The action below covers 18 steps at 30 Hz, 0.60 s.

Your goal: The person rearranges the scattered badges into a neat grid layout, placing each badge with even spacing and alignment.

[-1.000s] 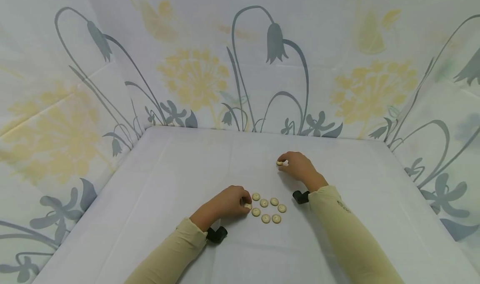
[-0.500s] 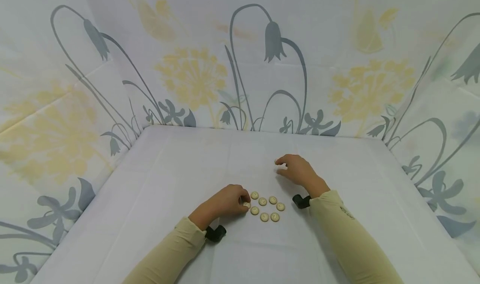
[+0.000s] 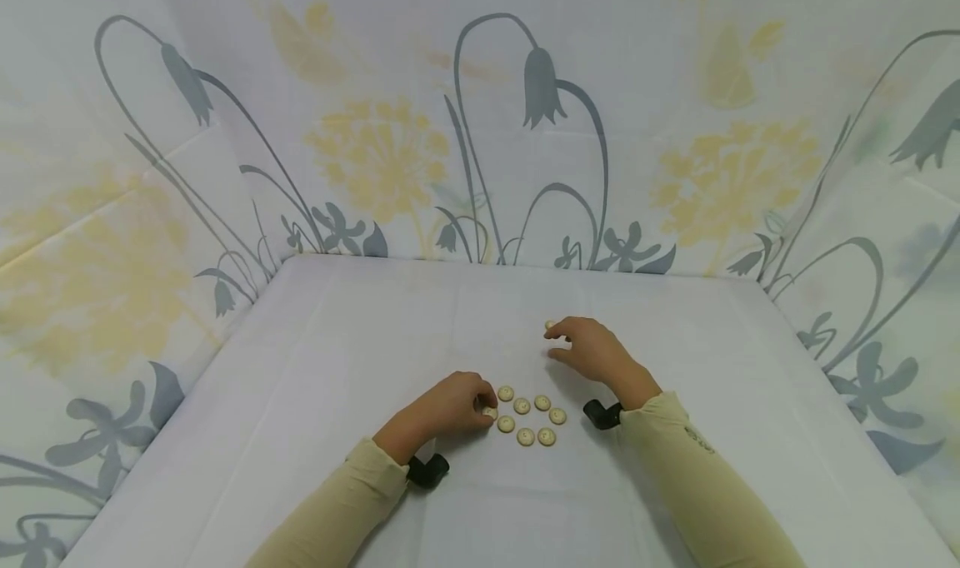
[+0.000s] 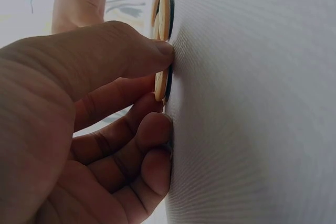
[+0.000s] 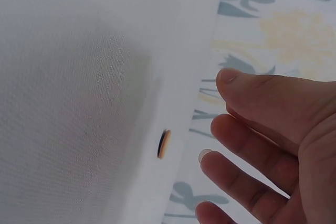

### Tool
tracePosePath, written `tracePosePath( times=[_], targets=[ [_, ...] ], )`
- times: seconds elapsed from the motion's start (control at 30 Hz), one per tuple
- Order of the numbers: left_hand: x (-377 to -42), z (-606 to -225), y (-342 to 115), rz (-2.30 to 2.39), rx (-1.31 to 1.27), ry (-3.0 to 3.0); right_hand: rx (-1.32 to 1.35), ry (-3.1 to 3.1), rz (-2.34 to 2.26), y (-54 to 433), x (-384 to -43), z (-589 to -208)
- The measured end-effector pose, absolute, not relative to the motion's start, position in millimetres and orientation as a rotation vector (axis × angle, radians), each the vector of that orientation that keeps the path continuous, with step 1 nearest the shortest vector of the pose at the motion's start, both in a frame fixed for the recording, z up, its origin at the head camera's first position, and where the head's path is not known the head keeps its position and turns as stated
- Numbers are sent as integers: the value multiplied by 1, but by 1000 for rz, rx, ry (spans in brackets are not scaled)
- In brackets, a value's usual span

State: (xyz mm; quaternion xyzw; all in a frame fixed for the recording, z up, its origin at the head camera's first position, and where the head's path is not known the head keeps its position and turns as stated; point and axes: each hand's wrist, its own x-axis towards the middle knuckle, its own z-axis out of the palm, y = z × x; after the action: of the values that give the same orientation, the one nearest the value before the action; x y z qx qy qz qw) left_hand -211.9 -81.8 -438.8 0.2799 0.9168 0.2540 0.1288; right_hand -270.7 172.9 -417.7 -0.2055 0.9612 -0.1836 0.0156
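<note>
On the white cloth-covered table [image 3: 337, 368], just below centre in the head view, the left hand [image 3: 450, 406] sits curled with thumb and fingers closed on a cream button [image 3: 491, 413]; the left wrist view shows that button [image 4: 161, 84] tilted on edge, its rim against the cloth, pinched between thumb and fingertips [image 4: 155, 56]. From this hand the cluster of buttons [image 3: 528, 416] lies at about three o'clock, six of them flat and just beside one another, so the held piece is at the cluster's nine o'clock edge and nearly touching its neighbours. The right hand [image 3: 588, 350] is up at about one o'clock from the cluster, well apart from it, fingers relaxed and spread and gripping nothing. A lone button [image 3: 550, 325] lies flat just off its fingertips, at roughly ten o'clock from the hand; the right wrist view shows this button [image 5: 164, 144] edge-on with a clear gap to the nearest fingers [image 5: 226, 129], though whether a fingertip grazes it in the head view is hard to say. The left hand is by far the nearer to the cluster, the right nearer the stray piece. Flower-printed fabric [image 3: 390, 151] hangs behind the table.
</note>
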Motion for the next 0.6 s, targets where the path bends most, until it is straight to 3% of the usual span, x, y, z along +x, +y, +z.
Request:
tracePosePath(
  times=[0.6],
  targets=[
    [-212,-440,-82,736,828,2673,-710,2972,-564,168,-251,-410]
  ],
)
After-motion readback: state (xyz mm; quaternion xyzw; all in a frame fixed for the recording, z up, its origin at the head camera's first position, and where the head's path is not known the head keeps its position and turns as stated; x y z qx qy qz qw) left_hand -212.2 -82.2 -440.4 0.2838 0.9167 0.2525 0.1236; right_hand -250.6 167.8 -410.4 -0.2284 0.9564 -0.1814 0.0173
